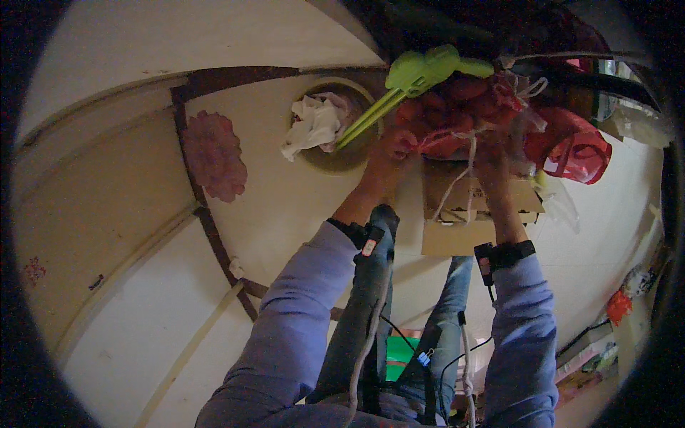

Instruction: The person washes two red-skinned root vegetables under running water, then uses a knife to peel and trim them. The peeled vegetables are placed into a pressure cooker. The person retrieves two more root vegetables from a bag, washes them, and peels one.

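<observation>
My left hand grips the near left edge of a red mesh bag that bulges with rounded lumps. At the bag's right part is my right hand, its fingers dark and blurred, so their grip cannot be made out. A white string trails from the bag over a cardboard box below it. Clear plastic and thin white ties show at the bag's far right. The lumps inside are too dim to name.
Left of the bag stands a round bin with crumpled white material. A lime-green plastic object with long stems leans over it. Another red bag lies to the right. A dark-edged door frame borders the left.
</observation>
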Tool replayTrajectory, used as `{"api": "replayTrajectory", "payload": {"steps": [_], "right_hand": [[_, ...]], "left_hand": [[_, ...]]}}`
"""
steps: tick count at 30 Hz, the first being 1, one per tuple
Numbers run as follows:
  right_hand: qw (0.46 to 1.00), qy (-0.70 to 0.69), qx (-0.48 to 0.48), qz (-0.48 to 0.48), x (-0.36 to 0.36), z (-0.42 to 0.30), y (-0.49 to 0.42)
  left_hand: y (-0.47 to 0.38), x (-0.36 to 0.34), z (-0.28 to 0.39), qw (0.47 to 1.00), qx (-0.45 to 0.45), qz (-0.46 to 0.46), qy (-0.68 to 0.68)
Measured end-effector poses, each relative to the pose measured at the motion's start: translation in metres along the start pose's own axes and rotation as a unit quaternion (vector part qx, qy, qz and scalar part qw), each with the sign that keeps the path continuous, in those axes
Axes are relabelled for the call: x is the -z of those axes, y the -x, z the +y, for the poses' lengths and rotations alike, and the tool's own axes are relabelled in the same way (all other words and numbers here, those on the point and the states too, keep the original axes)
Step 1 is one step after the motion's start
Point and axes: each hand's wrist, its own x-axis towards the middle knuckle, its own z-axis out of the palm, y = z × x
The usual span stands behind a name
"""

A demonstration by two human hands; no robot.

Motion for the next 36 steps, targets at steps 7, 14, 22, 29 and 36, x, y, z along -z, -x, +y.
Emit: {"api": "replayTrajectory", "payload": {"steps": [7,14,22,29,36], "right_hand": [[0.928,-0.358,-0.094,-0.035,-0.036,-0.018,0.019],[0.962,-0.27,0.025,-0.018,-0.076,-0.008,-0.012],[0.981,0.079,0.034,0.176,-0.079,-0.022,0.03],[0.943,0.274,-0.15,0.115,-0.063,-0.02,0.064],[0.939,0.317,-0.104,0.077,-0.053,-0.022,0.066]], "left_hand": [[-0.021,-0.01,0.028,0.969,-0.041,-0.024,-0.244],[-0.027,-0.011,0.036,0.976,-0.062,-0.054,-0.199],[-0.027,-0.015,0.039,0.906,-0.071,0.016,-0.416],[-0.028,-0.003,0.042,0.863,-0.094,-0.019,-0.496],[-0.056,0.021,0.04,0.868,-0.069,0.036,-0.49]]}}
